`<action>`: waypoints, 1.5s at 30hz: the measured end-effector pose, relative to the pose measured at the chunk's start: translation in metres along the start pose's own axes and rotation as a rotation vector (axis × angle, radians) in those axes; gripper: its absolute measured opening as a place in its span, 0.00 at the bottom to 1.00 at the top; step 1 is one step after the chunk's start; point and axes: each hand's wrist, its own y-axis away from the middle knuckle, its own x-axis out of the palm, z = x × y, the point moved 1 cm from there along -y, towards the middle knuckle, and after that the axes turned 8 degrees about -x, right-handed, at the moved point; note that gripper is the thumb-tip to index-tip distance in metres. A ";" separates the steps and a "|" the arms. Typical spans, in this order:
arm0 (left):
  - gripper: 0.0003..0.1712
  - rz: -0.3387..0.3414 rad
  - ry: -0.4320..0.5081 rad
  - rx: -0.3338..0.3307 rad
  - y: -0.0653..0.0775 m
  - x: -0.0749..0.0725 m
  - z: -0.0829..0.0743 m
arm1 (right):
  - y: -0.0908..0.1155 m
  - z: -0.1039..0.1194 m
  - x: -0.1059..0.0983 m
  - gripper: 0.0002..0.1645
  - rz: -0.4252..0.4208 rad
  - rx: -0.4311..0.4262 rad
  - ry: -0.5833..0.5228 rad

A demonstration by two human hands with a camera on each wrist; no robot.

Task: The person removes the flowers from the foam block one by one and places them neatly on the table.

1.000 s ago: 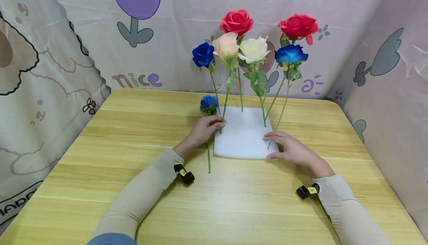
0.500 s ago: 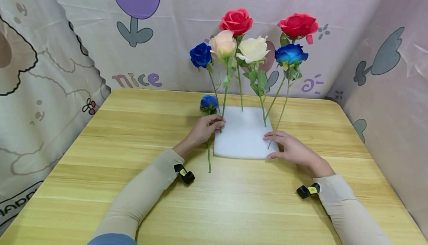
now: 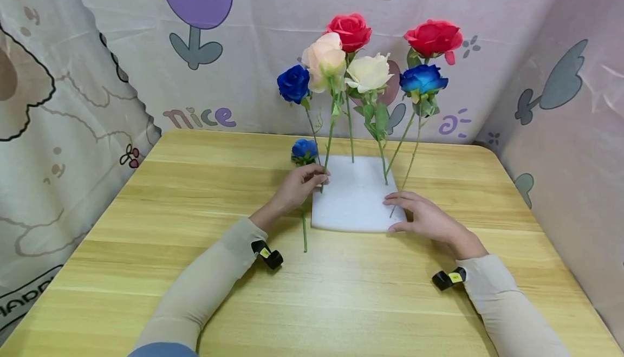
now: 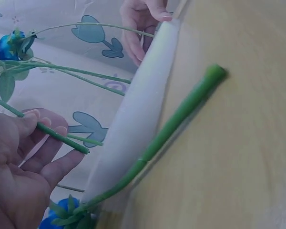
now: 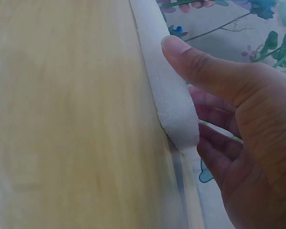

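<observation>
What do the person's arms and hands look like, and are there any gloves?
The left sleeve and right sleeve are long and beige, with some wrinkles. A bit of blue cloth shows higher up the left arm. A little black box with a yellow label sits at the left wrist and right wrist. No gloves: left hand and right hand are bare.

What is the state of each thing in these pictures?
White foam: flat on the table.
Peach rose: held up, stem end free.
Left hand: pinching the peach rose.
Right hand: thumb and fingers at the foam's corner.
Left red rose: standing.
Right red rose: standing.
White rose: standing.
Dark blue rose: standing.
Light blue rose: standing.
Loose blue rose: lying on the table.
</observation>
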 end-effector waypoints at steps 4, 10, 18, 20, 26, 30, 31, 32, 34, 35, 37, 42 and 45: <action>0.14 -0.027 -0.005 0.010 0.004 -0.004 -0.003 | -0.002 0.000 0.000 0.41 0.004 -0.008 -0.003; 0.14 -0.062 -0.051 0.047 0.009 -0.011 -0.010 | -0.003 0.000 -0.001 0.41 -0.003 -0.018 0.004; 0.12 -0.084 -0.099 0.107 0.021 -0.020 -0.018 | -0.004 0.000 -0.002 0.40 -0.005 -0.014 0.000; 0.12 -0.084 -0.090 0.111 0.024 -0.023 -0.019 | -0.003 0.000 -0.002 0.40 -0.007 -0.020 0.004; 0.12 -0.076 -0.069 0.103 0.036 -0.031 -0.025 | -0.002 0.000 -0.001 0.41 -0.003 -0.018 -0.002; 0.11 -0.078 -0.095 0.097 0.045 -0.038 -0.025 | -0.002 -0.001 0.000 0.41 0.002 -0.006 -0.007; 0.12 -0.076 -0.096 0.096 0.047 -0.039 -0.026 | -0.001 -0.001 0.000 0.41 0.003 -0.005 -0.005; 0.12 -0.074 -0.099 0.094 0.049 -0.040 -0.026 | -0.001 -0.001 0.000 0.41 0.004 -0.006 -0.004; 0.13 -0.072 -0.103 0.097 0.051 -0.043 -0.024 | -0.001 -0.001 0.001 0.41 0.005 -0.007 -0.002; 0.13 -0.072 -0.107 0.096 0.053 -0.044 -0.024 | -0.001 -0.001 0.001 0.42 0.006 -0.006 0.000; 0.13 -0.068 -0.110 0.095 0.056 -0.046 -0.024 | 0.000 0.000 0.000 0.42 0.010 0.002 0.000; 0.11 -0.074 -0.121 0.097 0.064 -0.052 -0.024 | 0.001 0.001 -0.001 0.41 0.009 0.015 -0.007; 0.11 -0.082 -0.118 0.099 0.068 -0.055 -0.024 | 0.001 0.001 -0.001 0.41 0.007 0.016 -0.007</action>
